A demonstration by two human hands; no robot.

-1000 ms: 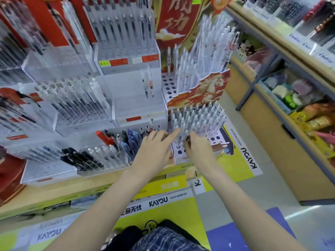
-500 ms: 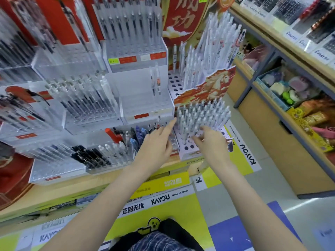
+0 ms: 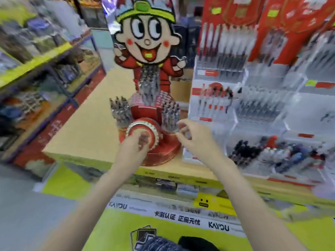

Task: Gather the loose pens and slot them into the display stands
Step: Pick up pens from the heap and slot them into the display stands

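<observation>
Left hand (image 3: 135,144): fingers curled on red round stand (image 3: 159,142), hold unclear | Right hand (image 3: 194,136): fingers half-curled, contents unclear from blur | Pens (image 3: 170,115): slotted upright, just above both hands | Desk (image 3: 87,127): carries stand

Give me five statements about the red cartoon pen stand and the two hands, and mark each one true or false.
1. The red cartoon stand sits on the wooden counter. True.
2. The left hand is at the round red front of the stand. True.
3. The right hand rests flat on the floor. False: it is raised beside the stand, fingers curled; blur hides whether they hold anything.
4. The cartoon figure on the stand wears a blue hat. False: the hat is green and yellow.
5. The clear pen racks stand to the left of the cartoon stand. False: they stand to its right.
</observation>
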